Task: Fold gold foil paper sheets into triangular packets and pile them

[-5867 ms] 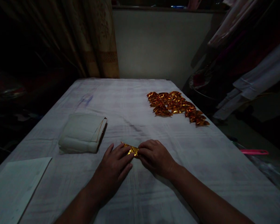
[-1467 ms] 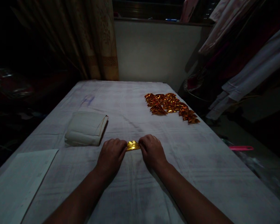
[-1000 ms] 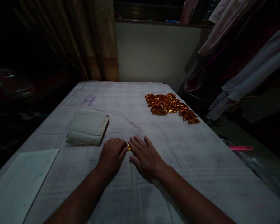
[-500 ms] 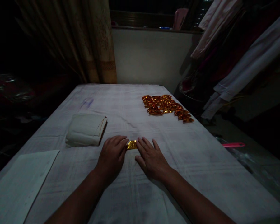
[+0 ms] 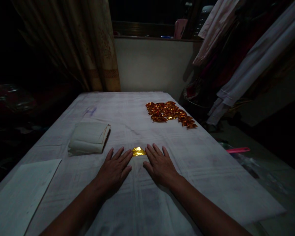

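Observation:
A small folded piece of gold foil paper [image 5: 138, 151] lies flat on the cloth-covered table, wider along its near edge than along the far one. My left hand [image 5: 115, 167] rests palm down with its fingers spread, the fingertips at the foil's left end. On the other side, my right hand [image 5: 161, 165] is also flat and open, its fingertips at the right end. Farther off to the right sits a cluster of folded shiny orange-gold foil pieces [image 5: 170, 111], several of them overlapping.
A folded stack of greyish paper [image 5: 88, 137] lies left of my hands, and a white sheet [image 5: 24, 193] is nearer on the left. The plaid tablecloth [image 5: 137, 203] spreads over the table. Hanging clothes [image 5: 248, 72] and a pink handle [image 5: 238, 150] are beyond the right edge.
My left hand has flattened and its fingers have spread, uncovering more of the foil. The right hand stays flat near the foil's right end. The camera view has shifted slightly.

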{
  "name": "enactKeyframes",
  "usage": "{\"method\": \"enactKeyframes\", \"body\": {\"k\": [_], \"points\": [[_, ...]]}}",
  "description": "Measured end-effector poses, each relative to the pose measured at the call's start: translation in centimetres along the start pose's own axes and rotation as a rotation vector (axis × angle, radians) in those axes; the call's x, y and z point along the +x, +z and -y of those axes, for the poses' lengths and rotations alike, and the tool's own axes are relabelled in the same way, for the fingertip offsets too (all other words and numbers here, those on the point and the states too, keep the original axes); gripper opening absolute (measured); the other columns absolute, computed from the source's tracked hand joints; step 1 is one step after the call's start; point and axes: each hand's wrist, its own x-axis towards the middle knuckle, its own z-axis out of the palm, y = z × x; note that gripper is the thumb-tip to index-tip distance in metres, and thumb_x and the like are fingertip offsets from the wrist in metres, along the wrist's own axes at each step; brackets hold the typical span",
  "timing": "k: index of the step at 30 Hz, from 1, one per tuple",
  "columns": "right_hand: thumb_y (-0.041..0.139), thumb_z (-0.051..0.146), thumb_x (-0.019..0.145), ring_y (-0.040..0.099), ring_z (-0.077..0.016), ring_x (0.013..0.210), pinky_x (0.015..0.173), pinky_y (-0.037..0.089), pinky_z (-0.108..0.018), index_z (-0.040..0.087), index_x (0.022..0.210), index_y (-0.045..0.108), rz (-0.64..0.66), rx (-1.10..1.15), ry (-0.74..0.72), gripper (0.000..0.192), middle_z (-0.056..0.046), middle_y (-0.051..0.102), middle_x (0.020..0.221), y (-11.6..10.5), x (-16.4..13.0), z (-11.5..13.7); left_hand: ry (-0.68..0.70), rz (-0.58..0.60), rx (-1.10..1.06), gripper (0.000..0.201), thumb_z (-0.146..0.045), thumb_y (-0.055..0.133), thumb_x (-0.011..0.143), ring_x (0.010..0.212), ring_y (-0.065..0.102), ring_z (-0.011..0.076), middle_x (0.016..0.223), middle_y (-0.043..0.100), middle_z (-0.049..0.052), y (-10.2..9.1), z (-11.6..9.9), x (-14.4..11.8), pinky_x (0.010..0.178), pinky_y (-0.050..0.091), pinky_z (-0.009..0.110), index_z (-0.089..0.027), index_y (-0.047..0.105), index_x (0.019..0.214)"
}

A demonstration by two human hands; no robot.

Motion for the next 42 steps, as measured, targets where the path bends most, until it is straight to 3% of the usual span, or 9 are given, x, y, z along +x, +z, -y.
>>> {"method": "enactKeyframes", "body": {"k": [5,9,14,19,24,32,42], "points": [[0.044,0.045,0.103,0.023,-0.0353,0.153,0.121,0.016,-0.065,0.011,0.155,0.038,-0.045,-0.007,-0.054,0.062,-0.016,0.030,0.163,-0.2,1.1,1.1,0.021,-0.043,0.039,0.048,-0.039,0.039,0.104,0.144,0.043,0.0290,0.148,0.057,0.007,-0.1,-0.3,0.2,0.123,0.014,0.056,-0.024,0.050,0.148],[0.042,0.042,0.104,0.027,-0.0328,0.152,0.122,0.015,-0.063,0.017,0.153,0.043,-0.015,0.039,-0.175,0.055,-0.013,0.038,0.160,0.1,1.8,1.9,0.023,-0.041,0.065,0.045,-0.040,0.040,0.104,0.141,0.047,0.0272,0.146,0.060,0.004,-0.7,-0.5,0.5,0.124,0.013,0.052,-0.025,0.053,0.145],[0.046,0.034,0.102,0.031,-0.0348,0.150,0.120,0.018,-0.066,0.019,0.151,0.046,-0.049,0.066,-0.095,0.051,-0.010,0.043,0.158,0.4,0.5,0.4,0.022,-0.083,0.075,0.033,-0.029,0.049,0.101,0.129,0.058,0.0286,0.132,0.070,0.003,-1.3,-0.8,1.6,0.119,0.023,0.056,-0.026,0.063,0.131],[0.053,0.026,0.098,0.041,-0.0353,0.144,0.117,0.028,-0.061,0.020,0.137,0.060,-0.161,0.101,0.037,0.041,-0.012,0.054,0.150,0.7,0.0,-0.9,-0.015,-0.167,0.094,0.010,-0.021,0.063,0.093,0.100,0.068,0.0262,0.100,0.078,0.005,-1.3,-1.6,3.6,0.112,0.035,0.053,-0.022,0.072,0.099],[0.061,0.022,0.092,0.046,-0.0348,0.141,0.115,0.030,-0.060,0.020,0.128,0.066,-0.235,0.144,0.048,0.037,-0.015,0.057,0.146,1.2,0.8,-1.0,0.009,-0.212,0.134,0.022,-0.020,0.068,0.090,0.086,0.068,0.0253,0.086,0.074,0.004,-0.9,-1.7,4.3,0.103,0.043,0.052,-0.022,0.070,0.112],[0.064,0.022,0.090,0.053,-0.0335,0.133,0.111,0.036,-0.058,0.024,0.116,0.072,-0.383,0.207,0.027,0.028,-0.014,0.062,0.140,2.1,1.5,-1.7,0.060,-0.279,0.147,0.015,-0.019,0.064,0.092,0.083,0.068,0.0243,0.085,0.074,0.004,-0.3,-1.4,4.0,0.102,0.043,0.052,-0.020,0.071,0.105],[0.070,0.020,0.083,0.056,-0.0335,0.131,0.105,0.041,-0.058,0.026,0.097,0.077,-0.391,0.324,-0.074,0.016,-0.010,0.068,0.133,2.0,3.9,-2.1,0.058,-0.302,0.144,0.020,-0.017,0.059,0.095,0.084,0.067,0.0230,0.086,0.074,0.004,-0.1,-1.4,3.7,0.103,0.042,0.050,-0.021,0.068,0.112]]}}
